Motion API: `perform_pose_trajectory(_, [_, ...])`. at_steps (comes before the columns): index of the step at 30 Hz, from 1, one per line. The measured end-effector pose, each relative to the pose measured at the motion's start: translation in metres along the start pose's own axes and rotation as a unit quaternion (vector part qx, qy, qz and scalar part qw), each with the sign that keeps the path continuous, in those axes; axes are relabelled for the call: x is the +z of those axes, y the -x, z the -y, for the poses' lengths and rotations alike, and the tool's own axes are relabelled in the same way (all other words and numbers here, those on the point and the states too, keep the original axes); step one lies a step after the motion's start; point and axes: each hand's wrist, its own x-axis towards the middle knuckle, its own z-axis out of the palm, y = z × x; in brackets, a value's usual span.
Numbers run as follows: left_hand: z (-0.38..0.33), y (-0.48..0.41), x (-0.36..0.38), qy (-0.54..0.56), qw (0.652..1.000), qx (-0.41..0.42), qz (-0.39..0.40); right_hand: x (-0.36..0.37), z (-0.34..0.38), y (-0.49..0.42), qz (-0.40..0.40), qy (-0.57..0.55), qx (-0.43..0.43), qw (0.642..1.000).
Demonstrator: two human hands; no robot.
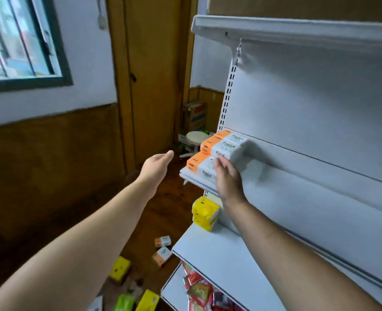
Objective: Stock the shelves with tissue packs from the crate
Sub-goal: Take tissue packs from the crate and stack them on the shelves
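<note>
Several orange-and-white tissue packs [223, 145] are stacked at the left end of a white shelf [194, 178]. My right hand [227, 178] grips the near end of the stack, fingers curled on the white wrapping. My left hand [157, 163] hovers open in the air to the left of the shelf, holding nothing. One shelf lower stands a yellow tissue pack [204, 213]. No crate is in view.
Two orange-and-white packs [162, 249] and yellow [119, 268] and green packs [125, 303] lie on the wooden floor. Red packets [199, 288] fill the bottom shelf. A white stool [194, 140] and a cardboard box [194, 115] stand by the wooden door.
</note>
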Motion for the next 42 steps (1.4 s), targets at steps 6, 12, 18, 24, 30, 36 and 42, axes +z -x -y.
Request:
perform_pose_trajectory(6, [0.074, 0.095, -0.095, 0.002, 0.992, -0.087, -0.095, 0.087, -0.010, 0.101, 0.175, 0.020, 0.049, 0.983])
perform_pose_trajectory(12, [0.189, 0.194, -0.211, 0.004, 0.955, -0.182, -0.235, 0.198, -0.056, 0.225, 0.356, 0.058, 0.131, 0.924])
perform_pose_trajectory(18, [0.358, 0.314, -0.269, 0.051, 0.889, -0.350, -0.291, 0.284, -0.175, 0.345, 0.448, 0.151, 0.220, 0.853])
perform_pose_trajectory(24, [0.527, 0.403, -0.287, 0.052, 0.827, -0.487, -0.275, 0.321, -0.338, 0.449, 0.495, 0.270, 0.295, 0.771])
perform_pose_trajectory(30, [0.659, 0.393, -0.256, 0.088, 0.820, -0.505, -0.255, 0.339, -0.471, 0.472, 0.481, 0.337, 0.321, 0.743])
perform_pose_trajectory(36, [0.751, 0.339, -0.214, 0.156, 0.801, -0.526, -0.240, 0.375, -0.564, 0.445, 0.455, 0.320, 0.304, 0.773])
perform_pose_trajectory(42, [0.780, 0.305, -0.188, 0.184, 0.777, -0.551, -0.241, 0.401, -0.601, 0.444, 0.516, 0.301, 0.329, 0.731])
